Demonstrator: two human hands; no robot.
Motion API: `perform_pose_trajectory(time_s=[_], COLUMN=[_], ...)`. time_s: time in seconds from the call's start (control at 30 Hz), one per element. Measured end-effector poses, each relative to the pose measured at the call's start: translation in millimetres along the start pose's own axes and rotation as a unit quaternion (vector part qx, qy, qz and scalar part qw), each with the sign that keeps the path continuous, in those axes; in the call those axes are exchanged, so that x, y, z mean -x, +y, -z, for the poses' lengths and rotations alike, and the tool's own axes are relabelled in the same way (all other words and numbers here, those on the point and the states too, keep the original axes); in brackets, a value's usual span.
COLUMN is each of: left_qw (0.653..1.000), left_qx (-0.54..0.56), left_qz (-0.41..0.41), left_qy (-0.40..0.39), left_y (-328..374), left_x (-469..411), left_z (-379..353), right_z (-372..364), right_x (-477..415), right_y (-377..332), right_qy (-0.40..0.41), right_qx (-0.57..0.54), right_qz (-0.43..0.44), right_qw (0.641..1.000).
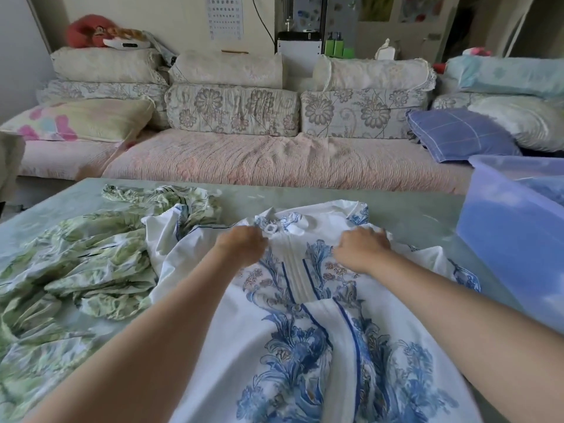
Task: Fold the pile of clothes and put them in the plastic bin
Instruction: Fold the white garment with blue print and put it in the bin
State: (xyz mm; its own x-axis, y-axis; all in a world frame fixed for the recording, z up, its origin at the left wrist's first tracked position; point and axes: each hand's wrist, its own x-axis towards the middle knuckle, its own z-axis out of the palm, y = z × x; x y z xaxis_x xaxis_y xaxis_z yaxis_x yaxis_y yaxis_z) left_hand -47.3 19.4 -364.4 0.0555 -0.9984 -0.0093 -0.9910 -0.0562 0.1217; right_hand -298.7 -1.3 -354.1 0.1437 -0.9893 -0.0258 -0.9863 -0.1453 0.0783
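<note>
A long sofa (274, 160) with a pink quilted seat and floral back cushions (232, 109) lines a pale wall (152, 13), a blue checked pillow (457, 134) at its right end. A pale-green table (412, 215) stands in front.

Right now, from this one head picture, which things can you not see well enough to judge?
The plastic bin: head view, cut off by the right edge; contents mostly out of frame.
The white and blue garment: lower part cut off by the bottom edge; forearms cover parts.
The left hand: motion blur; grip unclear.
The green garment: crumpled, cut by the left edge; type unclear.
</note>
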Motion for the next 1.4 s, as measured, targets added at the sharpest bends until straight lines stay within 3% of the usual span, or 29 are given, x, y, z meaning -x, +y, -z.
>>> perform_pose_trajectory(time_s=[0.1,0.17,0.33,0.47,0.6,0.7,0.8,0.87,0.93,1.0,1.07,1.17,1.27,1.33,1.4], left_qw=[0.990,0.984,0.990,0.992,0.999,0.999,0.998,0.979,0.935,0.909,0.923,0.977,0.993,0.990,0.993], left_qx=[0.085,0.121,0.106,0.058,0.034,0.021,0.036,0.137,0.239,0.285,0.275,0.140,0.078,0.056,0.058], left_qz=[-0.036,-0.041,-0.007,0.027,0.008,0.007,0.029,0.095,0.174,0.209,0.187,0.047,-0.080,-0.077,-0.065], left_qy=[0.104,0.126,0.090,0.105,0.023,0.027,0.052,0.117,0.196,0.219,0.193,0.155,-0.029,-0.107,-0.080], left_y=[2,1,5,14,22,22,23,18,5,-11,-18,-12,2,6,7], left_x=[-30,-52,-94,-123,-145,-156,-158,-158,-159,-160,-153,-145,-135,-127,-121], left_z=[-6,-12,-19,-15,-13,-12,-4,4,12,14,11,1,-14,-24,-29], right_z=[6,7,3,0,11,23,31,36,43,48,41,21,1,-10,-16], right_x=[-30,-51,-111,-148,-171,-182,-199,-213,-220,-215,-208,-197,-175,-163,-158], right_y=[-14,-13,3,-4,-19,-26,-35,-43,-52,-59,-59,-41,-22,-13,-10], right_qy=[0.097,0.112,0.088,0.031,-0.046,-0.014,0.089,0.152,0.137,0.102,0.089,0.063,-0.029,-0.046,-0.022], right_qx=[-0.054,-0.099,-0.133,-0.066,0.027,-0.026,-0.124,-0.188,-0.250,-0.255,-0.232,-0.171,-0.067,-0.049,-0.048], right_qz=[0.008,0.014,0.020,0.005,-0.019,-0.048,-0.031,0.027,0.093,0.135,0.136,0.086,0.021,-0.007,-0.003], right_qw=[0.994,0.989,0.987,0.997,0.998,0.998,0.988,0.970,0.954,0.952,0.959,0.980,0.997,0.998,0.999])
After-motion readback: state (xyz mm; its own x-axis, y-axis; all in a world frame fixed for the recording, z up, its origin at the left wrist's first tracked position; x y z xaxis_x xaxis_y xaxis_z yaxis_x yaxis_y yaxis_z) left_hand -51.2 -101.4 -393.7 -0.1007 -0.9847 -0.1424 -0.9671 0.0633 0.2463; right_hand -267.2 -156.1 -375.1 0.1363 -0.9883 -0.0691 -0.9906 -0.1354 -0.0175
